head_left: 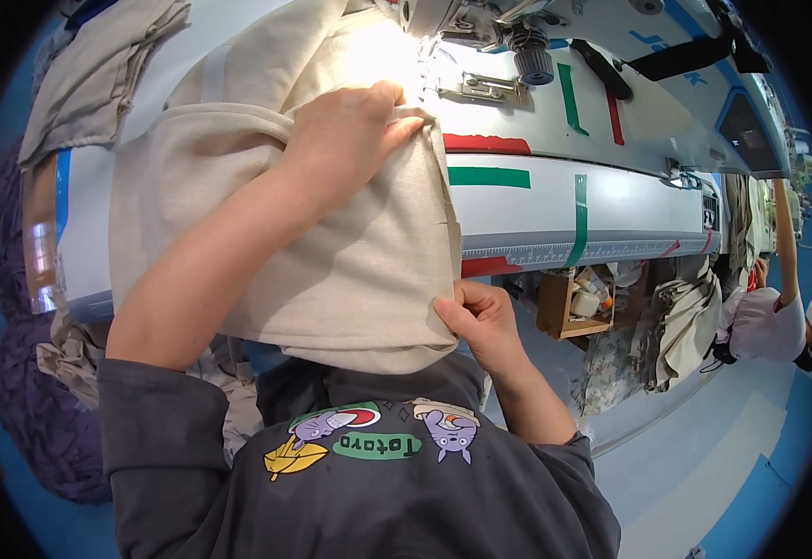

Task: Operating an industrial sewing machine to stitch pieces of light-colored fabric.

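A large piece of beige fabric (350, 252) lies over the sewing machine's bed and hangs toward my lap. My left hand (354, 126) pinches its right edge close to the lit needle area, thumb and fingers pressed together on the cloth. Lower on the same edge, my right hand (480, 321) grips the corner between thumb and fingers. The edge between the two hands runs fairly straight. Just right of the cloth's top sits the metal presser and plate area of the sewing machine (485, 88); glare partly hides the needle.
Folded beige cloth (103, 70) lies at the far left, above a purple heap (28, 391). Green and red tape strips mark the machine bed, which has a ruler edge (555, 252). Right of me are an open wooden drawer (573, 312), hanging fabric (690, 321) and another person (767, 321).
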Motion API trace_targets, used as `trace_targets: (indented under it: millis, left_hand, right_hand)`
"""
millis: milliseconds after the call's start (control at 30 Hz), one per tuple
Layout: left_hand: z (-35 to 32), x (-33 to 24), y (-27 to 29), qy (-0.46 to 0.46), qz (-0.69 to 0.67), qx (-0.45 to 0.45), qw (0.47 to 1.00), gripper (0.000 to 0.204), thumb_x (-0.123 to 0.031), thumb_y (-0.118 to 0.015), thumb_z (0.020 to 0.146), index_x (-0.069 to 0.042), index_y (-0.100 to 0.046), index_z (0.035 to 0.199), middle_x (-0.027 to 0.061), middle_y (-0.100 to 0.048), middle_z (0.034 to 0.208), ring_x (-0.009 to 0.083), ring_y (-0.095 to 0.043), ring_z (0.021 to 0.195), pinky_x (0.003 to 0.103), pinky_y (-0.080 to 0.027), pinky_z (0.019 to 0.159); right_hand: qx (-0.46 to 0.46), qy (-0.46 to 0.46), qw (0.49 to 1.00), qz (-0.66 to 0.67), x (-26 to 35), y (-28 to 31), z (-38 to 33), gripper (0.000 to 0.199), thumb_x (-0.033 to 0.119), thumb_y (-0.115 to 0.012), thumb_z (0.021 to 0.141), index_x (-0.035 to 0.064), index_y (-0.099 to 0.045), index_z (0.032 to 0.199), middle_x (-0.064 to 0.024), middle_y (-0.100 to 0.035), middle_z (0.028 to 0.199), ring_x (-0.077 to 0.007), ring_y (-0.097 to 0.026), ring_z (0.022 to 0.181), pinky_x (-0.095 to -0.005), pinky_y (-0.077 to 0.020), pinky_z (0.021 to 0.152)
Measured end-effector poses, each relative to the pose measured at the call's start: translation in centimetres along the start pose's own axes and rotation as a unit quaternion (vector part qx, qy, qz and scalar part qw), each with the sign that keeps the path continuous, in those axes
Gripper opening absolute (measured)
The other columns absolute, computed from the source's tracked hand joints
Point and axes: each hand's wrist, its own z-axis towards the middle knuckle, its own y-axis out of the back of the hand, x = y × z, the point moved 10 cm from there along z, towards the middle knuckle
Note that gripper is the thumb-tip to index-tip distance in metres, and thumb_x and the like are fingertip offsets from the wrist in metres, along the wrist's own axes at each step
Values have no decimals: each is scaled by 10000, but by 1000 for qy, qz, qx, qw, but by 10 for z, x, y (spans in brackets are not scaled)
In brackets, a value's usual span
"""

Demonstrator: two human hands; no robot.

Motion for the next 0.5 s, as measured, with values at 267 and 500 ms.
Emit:
trace_targets:
  millis: [267,500]
  left_hand:
    - [-5,-8,5,-38,44,-65,996,259,-321,-679,907,-73,-616,949,81,-696,724,224,-711,700,342,-555,619]
    - [-3,-6,6,-31,40,-67,996,264,-326,-683,905,-78,-607,955,77,-692,710,234,-706,671,355,-555,585]
  right_hand:
    - [-53,27,996,-62,10,2,-8,318,138,-679,928,25,-522,675,62,-466,638,-15,-395,632,-237,-311,531]
    - [-58,128,980,-139,38,2,-19,262,107,-667,923,-10,-555,717,-1,-523,647,-60,-427,603,-263,-335,532]
